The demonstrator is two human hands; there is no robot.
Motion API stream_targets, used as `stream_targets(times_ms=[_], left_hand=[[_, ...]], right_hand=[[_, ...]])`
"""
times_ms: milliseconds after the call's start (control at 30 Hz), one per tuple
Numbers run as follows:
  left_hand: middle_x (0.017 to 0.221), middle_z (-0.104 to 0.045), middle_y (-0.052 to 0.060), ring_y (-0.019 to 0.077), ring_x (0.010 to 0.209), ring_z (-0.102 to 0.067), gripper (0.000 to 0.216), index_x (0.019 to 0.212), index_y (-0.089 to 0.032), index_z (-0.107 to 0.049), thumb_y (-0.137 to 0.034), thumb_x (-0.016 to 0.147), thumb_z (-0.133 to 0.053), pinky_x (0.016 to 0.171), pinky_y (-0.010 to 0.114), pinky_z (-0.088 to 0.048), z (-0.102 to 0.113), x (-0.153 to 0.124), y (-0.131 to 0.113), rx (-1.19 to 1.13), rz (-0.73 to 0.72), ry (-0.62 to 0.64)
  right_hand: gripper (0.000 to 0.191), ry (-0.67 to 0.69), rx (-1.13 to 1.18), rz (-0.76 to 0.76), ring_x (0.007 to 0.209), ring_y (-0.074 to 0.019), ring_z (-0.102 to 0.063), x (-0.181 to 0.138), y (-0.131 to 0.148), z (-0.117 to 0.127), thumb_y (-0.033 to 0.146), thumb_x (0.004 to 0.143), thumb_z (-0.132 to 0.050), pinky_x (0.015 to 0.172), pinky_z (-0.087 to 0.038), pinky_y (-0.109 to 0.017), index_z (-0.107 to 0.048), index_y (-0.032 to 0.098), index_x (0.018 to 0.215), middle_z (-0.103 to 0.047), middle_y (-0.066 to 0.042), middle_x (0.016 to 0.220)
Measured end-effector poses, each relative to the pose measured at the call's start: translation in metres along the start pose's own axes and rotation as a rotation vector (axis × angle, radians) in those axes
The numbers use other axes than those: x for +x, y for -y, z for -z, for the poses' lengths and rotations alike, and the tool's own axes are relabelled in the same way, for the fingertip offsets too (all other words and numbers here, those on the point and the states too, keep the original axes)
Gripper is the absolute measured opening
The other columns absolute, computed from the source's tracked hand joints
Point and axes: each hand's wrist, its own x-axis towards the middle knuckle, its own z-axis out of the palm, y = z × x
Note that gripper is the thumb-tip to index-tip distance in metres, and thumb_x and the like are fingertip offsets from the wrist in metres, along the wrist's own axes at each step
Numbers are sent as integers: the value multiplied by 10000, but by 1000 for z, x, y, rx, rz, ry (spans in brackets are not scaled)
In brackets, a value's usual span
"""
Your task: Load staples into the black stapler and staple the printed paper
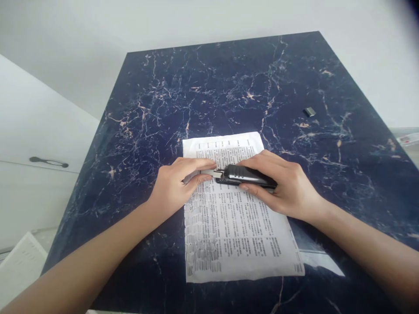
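A black stapler (248,175) with a silver metal end lies over a sheet of printed paper (242,226), pointing left. My right hand (284,183) is wrapped round its body, fingers on the far side and thumb on the near side. At the stapler's metal end, my left hand (176,181) is closed in a pinch, thumb and fingers close together. Between those fingertips something pale shows, too small to make out. Dense rows of print cover the paper, darker and smeared-looking along its left side.
The paper rests on a dark blue marbled table (203,100). Toward the table's right side lies a small dark and silver block (309,111). A white cabinet front with a dark handle (49,162) stands at the left. White walls border the table's back.
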Motion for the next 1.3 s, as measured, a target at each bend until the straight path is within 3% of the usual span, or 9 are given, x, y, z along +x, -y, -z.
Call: stream_targets(times_ms=[367, 533, 700, 867, 1000, 1067, 1133, 1233, 1300], left_hand=[[1111, -851, -16, 223, 1060, -817, 271, 1224, -307, -772, -296, 959, -824, 934, 373, -655, 0, 1, 3, 23, 35, 63], [1058, -855, -43, 196, 936, -825, 143, 1079, -325, -821, -245, 961, -812, 925, 370, -661, -1, 2, 4, 3, -17, 62], [1118, -848, -32, 230, 1033, -821, 113, 1041, -333, -840, -261, 961, -807, 966, 414, -670, -2, 2, 4, -29, -18, 53], [1212, -830, 24, 250, 1132, -800, 355, 1282, -304, -786, -309, 932, -841, 1044, 413, -652, 10, 2, 4, -119, 92, 98], [1149, -845, 6, 214, 957, -832, 256, 1214, -330, -819, -253, 974, -775, 830, 335, -695, 24, 0, 9, -105, 87, 192], [1110, -851, -27, 179, 837, -827, 247, 1171, -372, -835, -255, 955, -804, 715, 289, -682, 25, -3, 11, -65, 54, 169], [1069, -854, -50, 170, 804, -822, 254, 1127, -397, -845, -301, 895, -878, 705, 281, -682, 21, -5, 10, -47, 34, 96], [1111, -848, -52, 205, 923, -833, 368, 1164, -398, -834, -376, 814, -947, 819, 324, -707, 7, -8, -1, -53, 8, 75], [1125, -845, -60, 202, 954, -832, 345, 1192, -394, -823, -386, 859, -912, 845, 331, -707, -2, -10, -13, -42, -52, 86]], right_hand=[[244, 19, 17, -38, 901, -261, -728, 0, 2, 1, 326, 1030, -694, 741, -596, -431, -675, 322, 1273, -770, -37, 1028], [243, 34, 19, -55, 882, -269, -722, 0, 2, 1, 330, 1030, -686, 740, -592, -445, -678, 340, 1273, -766, -33, 1010], [239, 38, 10, -58, 888, -269, -721, 0, 2, 1, 340, 1035, -684, 763, -594, -447, -680, 329, 1273, -764, -38, 1017], [257, 10, 1, -29, 881, -242, -720, -2, 1, 1, 310, 1035, -698, 758, -595, -411, -675, 309, 1291, -768, -36, 1032], [231, -54, 1, 29, 837, -220, -722, -3, -1, 3, 304, 1019, -723, 723, -588, -378, -707, 264, 1246, -774, -37, 984], [213, -93, 17, 53, 815, -214, -712, -3, -1, 4, 332, 1016, -733, 725, -584, -376, -721, 240, 1208, -766, -43, 938], [235, -119, 75, 105, 813, -208, -704, -2, 1, 4, 396, 1029, -720, 756, -587, -387, -725, 224, 1189, -757, -45, 907], [328, -38, 168, 214, 858, -198, -713, -3, 6, 1, 510, 1068, -636, 832, -591, -414, -725, 216, 1185, -761, -46, 933], [370, 66, 150, 236, 904, -199, -720, -4, 10, 0, 559, 1090, -565, 870, -588, -434, -731, 235, 1159, -764, -43, 967]])
